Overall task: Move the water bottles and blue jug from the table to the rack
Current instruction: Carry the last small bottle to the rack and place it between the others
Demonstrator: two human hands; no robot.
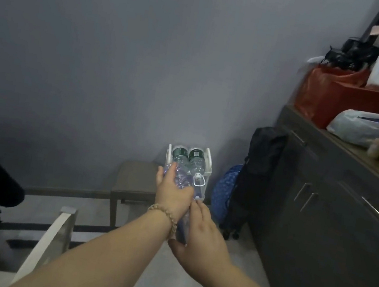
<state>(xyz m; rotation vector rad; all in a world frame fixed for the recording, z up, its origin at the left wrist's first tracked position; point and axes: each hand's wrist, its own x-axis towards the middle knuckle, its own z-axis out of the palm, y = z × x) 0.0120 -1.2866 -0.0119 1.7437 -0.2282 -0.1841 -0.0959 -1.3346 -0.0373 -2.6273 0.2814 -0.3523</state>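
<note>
A white rack (208,161) stands on the floor against the grey wall. Two clear water bottles with green labels (179,153) (196,155) lie in its top. Just in front of it I hold a bluish clear jug (181,179) with a white cap and loop handle, its top end touching or almost touching the rack. My left hand (173,196), with a bead bracelet at the wrist, grips the jug's upper body. Closed around the lower end is my right hand (200,234). The middle of the jug is hidden by my hands.
A brown stool (135,179) stands left of the rack. On the right are a blue dotted bag (224,194), a black bag (262,169) and a long dark cabinet (325,213) with red and white bags on top. A white chair frame (45,242) is at lower left.
</note>
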